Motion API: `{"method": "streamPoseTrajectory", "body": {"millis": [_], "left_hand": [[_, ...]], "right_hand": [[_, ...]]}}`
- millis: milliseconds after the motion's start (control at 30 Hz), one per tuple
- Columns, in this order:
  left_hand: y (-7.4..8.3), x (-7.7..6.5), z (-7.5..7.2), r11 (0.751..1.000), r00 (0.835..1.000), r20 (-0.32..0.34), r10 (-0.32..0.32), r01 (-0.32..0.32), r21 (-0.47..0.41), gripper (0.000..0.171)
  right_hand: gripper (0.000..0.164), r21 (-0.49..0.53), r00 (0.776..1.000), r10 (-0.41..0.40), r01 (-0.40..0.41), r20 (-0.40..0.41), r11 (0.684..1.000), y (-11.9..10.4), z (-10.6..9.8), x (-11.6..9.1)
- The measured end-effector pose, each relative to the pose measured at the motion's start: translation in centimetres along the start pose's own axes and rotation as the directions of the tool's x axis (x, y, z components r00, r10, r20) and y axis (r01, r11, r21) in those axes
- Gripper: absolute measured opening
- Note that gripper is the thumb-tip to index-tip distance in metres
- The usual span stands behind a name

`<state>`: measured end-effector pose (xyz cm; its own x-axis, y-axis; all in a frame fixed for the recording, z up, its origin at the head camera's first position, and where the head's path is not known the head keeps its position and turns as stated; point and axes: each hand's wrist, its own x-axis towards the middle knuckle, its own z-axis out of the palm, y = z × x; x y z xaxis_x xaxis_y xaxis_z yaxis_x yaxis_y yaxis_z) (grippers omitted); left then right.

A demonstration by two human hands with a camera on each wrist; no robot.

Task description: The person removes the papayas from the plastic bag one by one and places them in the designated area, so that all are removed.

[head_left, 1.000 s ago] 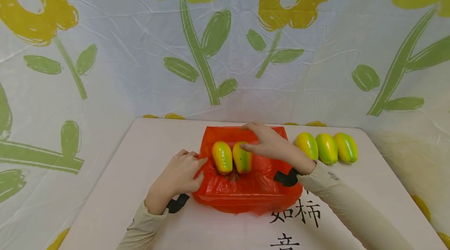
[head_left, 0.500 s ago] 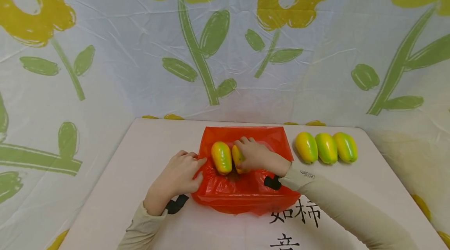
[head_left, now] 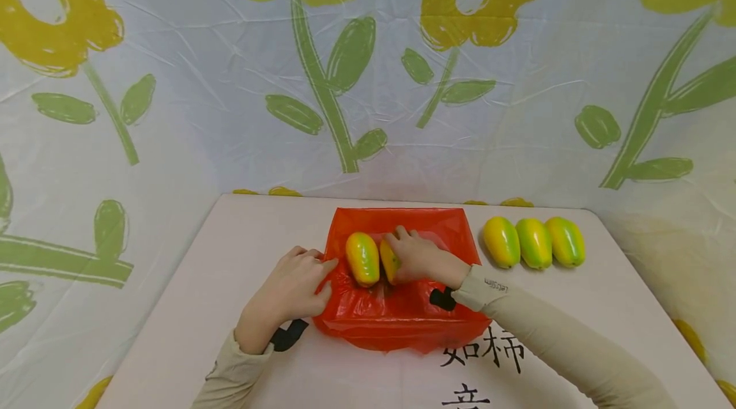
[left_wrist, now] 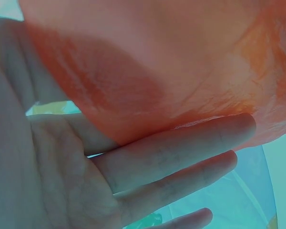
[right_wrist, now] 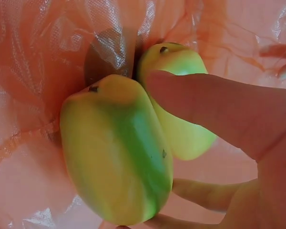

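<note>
In the head view a red plastic bag [head_left: 397, 303] lies spread on the table, its mouth held wide. Inside are two yellow-green papayas, a left one [head_left: 363, 260] and a right one [head_left: 389, 262], side by side. My right hand [head_left: 418, 257] grips the right papaya; the right wrist view has thumb and fingers on either side of this papaya [right_wrist: 112, 152], with the other papaya [right_wrist: 183, 124] partly behind the thumb. My left hand [head_left: 293, 284] rests at the bag's left side. Its fingers [left_wrist: 176, 152] are straight against the plastic, and thumb and index finger are partly hidden by it.
Several things stand around: three more papayas [head_left: 534, 243] in a row right of the bag, and black characters [head_left: 483, 348] printed on the pale tabletop [head_left: 247, 236] in front. A flower-patterned cloth [head_left: 391, 89] rises behind and at both sides.
My right hand has come down from above the bag and moved left onto the right papaya, taking hold of it. The left hand has stayed at the bag's left side.
</note>
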<state>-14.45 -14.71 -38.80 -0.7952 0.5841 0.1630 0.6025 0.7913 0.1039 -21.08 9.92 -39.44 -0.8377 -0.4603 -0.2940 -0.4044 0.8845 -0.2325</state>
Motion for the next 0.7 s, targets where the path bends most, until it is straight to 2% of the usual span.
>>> {"method": "streamPoseTrajectory", "body": {"millis": [400,700], "left_hand": [[0.08,0.05,0.03,1.000,1.000,-0.003,0.008,-0.008,-0.002,0.040],[0.14,0.09,0.00,1.000,1.000,0.005,-0.003,0.003,-0.012,0.040]], "right_hand": [[0.083,0.030,0.999,0.033,-0.034,0.041,0.999,0.11,-0.03,-0.01],[0.076,0.007,1.000,0.000,0.000,0.024,1.000,0.30,0.43,0.30]]}}
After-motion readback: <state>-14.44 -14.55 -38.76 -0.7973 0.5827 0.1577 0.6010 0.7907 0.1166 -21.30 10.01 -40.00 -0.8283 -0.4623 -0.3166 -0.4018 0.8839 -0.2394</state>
